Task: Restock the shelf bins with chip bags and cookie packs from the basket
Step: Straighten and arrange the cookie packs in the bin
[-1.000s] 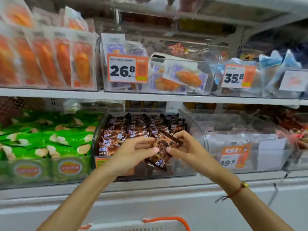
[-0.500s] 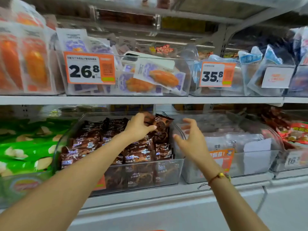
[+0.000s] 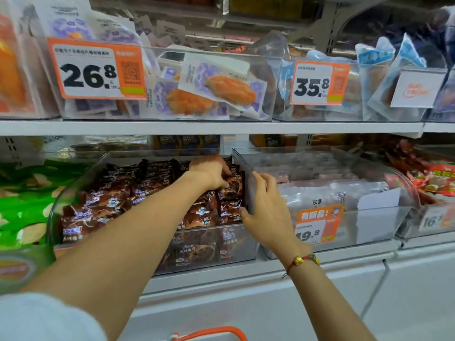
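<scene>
Orange basket handle (image 3: 209, 332) nearest, below a white shelf edge (image 3: 246, 274) carrying clear bins. Right hand (image 3: 267, 212) curled round the cookie bin (image 3: 157, 217) wall; farther in, left hand (image 3: 209, 172) pinching a brown cookie pack (image 3: 232, 187) atop the rows.

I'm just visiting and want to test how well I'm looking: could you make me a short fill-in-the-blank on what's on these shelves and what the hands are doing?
1. The left hand is tucking a cookie pack into the clear bin of ____ wrapped packs.
2. The right hand grips that bin's ____ side wall.
3. The price tag above the left hand reads ____.
4. The basket handle at the bottom edge is ____.

Missing words: brown; right; 26.8; orange
</scene>
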The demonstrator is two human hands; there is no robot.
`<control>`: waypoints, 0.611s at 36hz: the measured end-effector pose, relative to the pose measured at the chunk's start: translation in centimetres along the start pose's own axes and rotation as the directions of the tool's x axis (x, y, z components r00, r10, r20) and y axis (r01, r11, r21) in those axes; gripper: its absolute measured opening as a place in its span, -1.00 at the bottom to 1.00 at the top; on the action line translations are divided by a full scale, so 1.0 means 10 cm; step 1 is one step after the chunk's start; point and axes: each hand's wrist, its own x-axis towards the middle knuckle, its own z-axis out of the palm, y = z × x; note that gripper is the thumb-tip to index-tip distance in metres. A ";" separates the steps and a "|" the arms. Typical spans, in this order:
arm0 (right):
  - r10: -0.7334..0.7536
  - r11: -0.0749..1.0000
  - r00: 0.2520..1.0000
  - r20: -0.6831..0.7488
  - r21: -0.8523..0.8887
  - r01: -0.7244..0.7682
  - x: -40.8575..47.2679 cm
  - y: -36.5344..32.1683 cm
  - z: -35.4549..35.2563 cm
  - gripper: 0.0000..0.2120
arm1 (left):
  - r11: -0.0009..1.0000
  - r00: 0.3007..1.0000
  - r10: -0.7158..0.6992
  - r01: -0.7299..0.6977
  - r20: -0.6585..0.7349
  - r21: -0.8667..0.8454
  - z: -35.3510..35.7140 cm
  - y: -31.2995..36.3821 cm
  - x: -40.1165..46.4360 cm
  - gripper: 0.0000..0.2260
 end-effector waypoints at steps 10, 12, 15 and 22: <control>0.007 1.000 1.000 0.012 -0.001 -0.007 -0.01 0.01 0.00 -0.31 | 0.990 0.995 0.089 -0.083 0.050 -0.111 -0.06 -0.05 0.02 -0.63; 0.002 1.000 1.000 0.006 -0.003 -0.002 -0.02 0.02 0.01 -0.31 | 0.992 0.995 0.077 -0.071 0.059 -0.101 -0.02 -0.06 0.06 -0.63; -0.002 1.000 1.000 -0.003 -0.008 0.002 -0.03 0.02 0.02 -0.32 | 0.996 0.995 0.069 -0.065 0.067 -0.061 0.03 -0.06 0.10 -0.65; 0.038 0.999 0.999 0.001 -0.013 -0.038 -0.01 -0.03 0.01 -0.31 | 0.996 0.989 0.080 -0.083 0.125 0.019 0.03 0.00 0.12 -0.63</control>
